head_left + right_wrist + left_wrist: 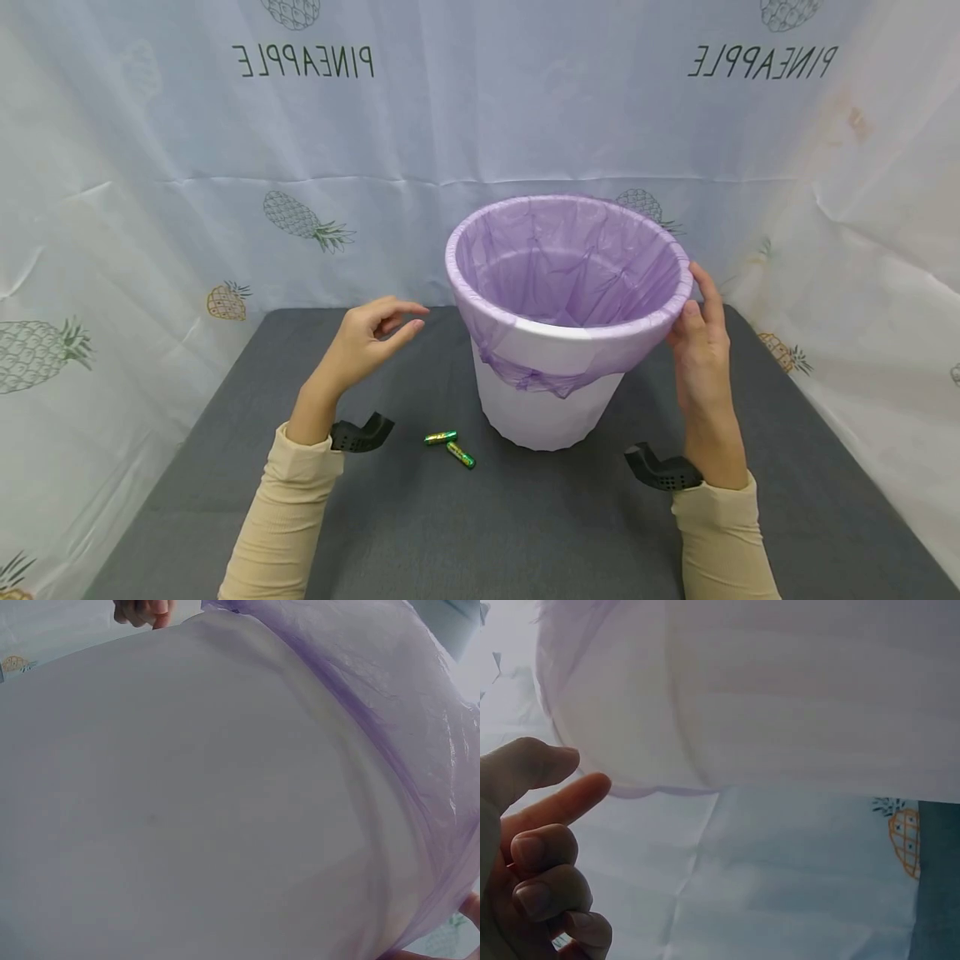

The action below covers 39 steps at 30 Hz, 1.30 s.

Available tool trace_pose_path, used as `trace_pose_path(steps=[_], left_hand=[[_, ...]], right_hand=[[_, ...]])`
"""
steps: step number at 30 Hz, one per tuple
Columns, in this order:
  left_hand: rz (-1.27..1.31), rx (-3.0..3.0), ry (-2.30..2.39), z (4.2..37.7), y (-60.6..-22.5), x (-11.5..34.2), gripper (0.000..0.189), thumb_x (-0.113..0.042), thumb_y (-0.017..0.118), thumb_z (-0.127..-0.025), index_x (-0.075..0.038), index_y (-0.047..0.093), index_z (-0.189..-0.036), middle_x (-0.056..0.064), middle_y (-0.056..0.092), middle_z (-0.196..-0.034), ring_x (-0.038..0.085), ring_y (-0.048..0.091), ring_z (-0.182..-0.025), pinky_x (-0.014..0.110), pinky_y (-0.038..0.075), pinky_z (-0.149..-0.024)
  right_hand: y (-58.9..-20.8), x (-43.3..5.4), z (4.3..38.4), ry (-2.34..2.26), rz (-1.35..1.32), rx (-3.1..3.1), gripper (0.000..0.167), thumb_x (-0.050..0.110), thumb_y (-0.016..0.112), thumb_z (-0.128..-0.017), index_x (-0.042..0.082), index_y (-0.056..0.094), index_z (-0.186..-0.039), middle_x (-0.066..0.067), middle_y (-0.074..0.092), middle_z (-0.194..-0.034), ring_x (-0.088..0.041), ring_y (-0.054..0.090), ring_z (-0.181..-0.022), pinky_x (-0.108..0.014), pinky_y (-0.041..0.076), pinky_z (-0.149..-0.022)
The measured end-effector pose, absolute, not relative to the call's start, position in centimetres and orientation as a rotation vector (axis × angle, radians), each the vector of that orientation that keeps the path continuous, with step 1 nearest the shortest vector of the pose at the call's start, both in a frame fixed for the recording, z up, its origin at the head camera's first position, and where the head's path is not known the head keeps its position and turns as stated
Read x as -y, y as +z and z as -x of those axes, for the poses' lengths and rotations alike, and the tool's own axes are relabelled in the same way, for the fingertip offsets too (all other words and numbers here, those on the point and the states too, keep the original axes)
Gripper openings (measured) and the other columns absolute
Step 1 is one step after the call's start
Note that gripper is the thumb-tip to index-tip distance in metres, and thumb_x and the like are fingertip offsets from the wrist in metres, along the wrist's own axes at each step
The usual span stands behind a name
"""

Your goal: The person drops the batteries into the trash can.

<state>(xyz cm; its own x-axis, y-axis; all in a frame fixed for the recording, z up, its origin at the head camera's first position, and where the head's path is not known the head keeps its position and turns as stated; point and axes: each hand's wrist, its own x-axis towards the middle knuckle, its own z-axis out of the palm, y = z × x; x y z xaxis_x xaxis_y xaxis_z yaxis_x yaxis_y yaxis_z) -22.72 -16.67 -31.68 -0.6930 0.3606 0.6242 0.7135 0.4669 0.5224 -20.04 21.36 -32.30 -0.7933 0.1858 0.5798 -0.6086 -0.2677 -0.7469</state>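
A white trash bin (536,417) stands upright on the table, lined with a purple plastic bag (570,287) folded over its rim. The fold hangs low and ragged at the front. My right hand (701,358) touches the right side of the rim, thumb and fingers fairly straight against the bag. In the right wrist view, fingertips (471,906) show at the edge of the bag. Left of the bin, my left hand (375,337) hovers apart from it, holding nothing. Its thumb and index finger point toward the bin and the other fingers are loosely curled, as the left wrist view shows.
Two green and gold batteries (461,455) lie on the dark grey tablecloth (510,533), left of the bin's base. A white curtain (420,125) with pineapple prints hangs behind the table and along both sides. Black wrist cameras (362,433) sit on both wrists.
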Motion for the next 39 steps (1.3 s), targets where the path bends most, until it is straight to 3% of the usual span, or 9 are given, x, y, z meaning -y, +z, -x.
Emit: trace_pose_path(steps=[21,39], left_hand=[[0.89,2.413,-1.229,22.3,-35.5,18.1,0.016,-0.004,0.065,-0.089,-0.009,0.072,-0.103,0.0,0.031,-0.064,-0.001,0.024,-0.057,0.02,0.029,-0.053],[0.937,2.567,-1.381,22.7,-40.0,18.5,0.015,-0.007,0.063,-0.092,-0.007,0.07,-0.105,-0.006,0.031,-0.065,-0.003,0.027,-0.057,0.021,0.031,-0.054]], right_hand=[[-32.6,-21.5,20.3,2.085,-0.585,1.477,0.044,0.019,0.047,-0.102,0.013,0.039,-0.145,0.002,0.065,-0.11,-0.005,0.066,-0.093,-0.018,0.051,-0.082],[-32.6,-21.6,20.3,2.089,-0.643,1.463,0.043,0.018,0.046,-0.102,0.013,0.04,-0.145,0.001,0.064,-0.114,-0.005,0.066,-0.095,-0.018,0.05,-0.083]])
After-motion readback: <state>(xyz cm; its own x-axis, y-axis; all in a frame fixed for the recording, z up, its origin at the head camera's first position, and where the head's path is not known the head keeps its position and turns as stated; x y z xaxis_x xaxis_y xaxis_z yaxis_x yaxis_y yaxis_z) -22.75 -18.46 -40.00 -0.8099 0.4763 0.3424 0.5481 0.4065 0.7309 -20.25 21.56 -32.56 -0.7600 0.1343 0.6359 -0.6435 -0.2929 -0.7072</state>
